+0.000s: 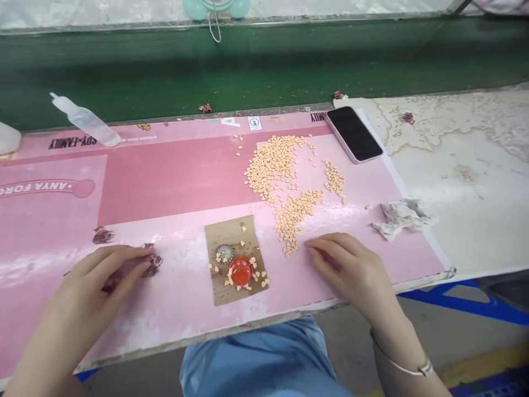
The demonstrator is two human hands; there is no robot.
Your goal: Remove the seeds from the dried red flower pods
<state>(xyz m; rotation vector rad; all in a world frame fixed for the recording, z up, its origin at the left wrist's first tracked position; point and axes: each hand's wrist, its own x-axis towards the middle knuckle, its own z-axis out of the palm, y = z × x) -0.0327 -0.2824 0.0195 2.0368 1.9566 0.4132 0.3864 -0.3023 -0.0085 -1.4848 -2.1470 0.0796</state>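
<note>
My left hand (105,275) is low over the mat at the left, thumb and index finger closed on a dark red, crumpled piece like a dried flower (154,263). More dark red bits lie beneath its palm, partly hidden. My right hand (351,270) rests by the lower tip of a spread of small pale-yellow pieces (270,162). Its thumb and fingertips are pinched together; whatever is between them is too small to make out. Between my hands lies a brown card (223,295) bearing a red cap of liquid (240,271), a metal bottle cap (224,253) and several yellow pieces.
A pink printed mat (177,182) covers the table. Toward the back are a squeeze bottle (88,121) and a phone (354,135). Crumpled tissue (403,218) sits at the right, another dark red piece (102,235) at the left. Behind the table runs a green strip (264,66).
</note>
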